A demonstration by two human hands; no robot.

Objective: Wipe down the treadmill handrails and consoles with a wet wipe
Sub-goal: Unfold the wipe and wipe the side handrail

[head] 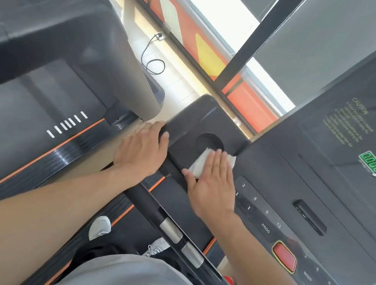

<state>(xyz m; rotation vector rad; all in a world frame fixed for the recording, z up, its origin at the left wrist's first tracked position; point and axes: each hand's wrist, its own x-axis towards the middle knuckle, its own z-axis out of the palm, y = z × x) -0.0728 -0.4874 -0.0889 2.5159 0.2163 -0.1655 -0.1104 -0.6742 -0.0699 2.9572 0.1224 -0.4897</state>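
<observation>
Wet wipe (205, 163) under flat right fingers (221, 163) — left fingers (156, 135) grip console edge (172, 125).

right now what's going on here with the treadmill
A person stands on a treadmill, cleaning its console. The right hand presses a white wet wipe flat against the black side tray, just below the round cup holder. The left hand grips the tray's left edge. The button panel and handrail lie nearby, untouched.
</observation>
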